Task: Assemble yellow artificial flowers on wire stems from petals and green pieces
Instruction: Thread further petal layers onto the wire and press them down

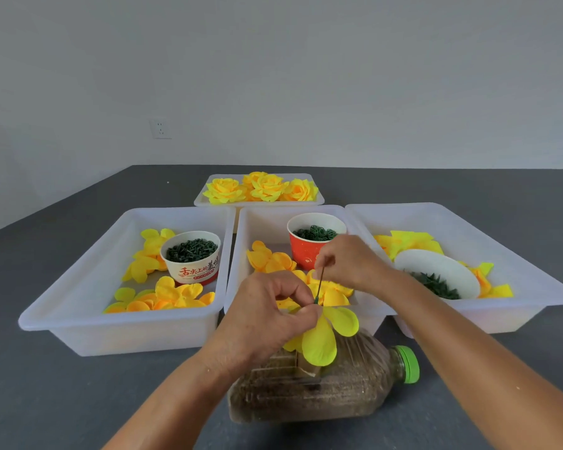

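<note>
My left hand (267, 315) pinches a yellow-green petal layer (322, 342) at its centre, just above a bottle lying on its side. My right hand (346, 259) pinches the top of a thin green wire stem (320, 285) that stands nearly upright, its lower end at the petal's centre by my left fingertips. Both hands hover over the front of the middle tray (251, 228), which holds loose orange-yellow petals (270, 258) and a red cup of green pieces (314, 233).
A left tray (88, 280) holds petals and a paper bowl of dark green pieces (191, 250). A right tray (533, 277) holds yellow petals and a tipped white bowl of green pieces (436, 284). Finished yellow roses (264, 188) fill the far tray. The sand-filled bottle (322, 391) lies in front.
</note>
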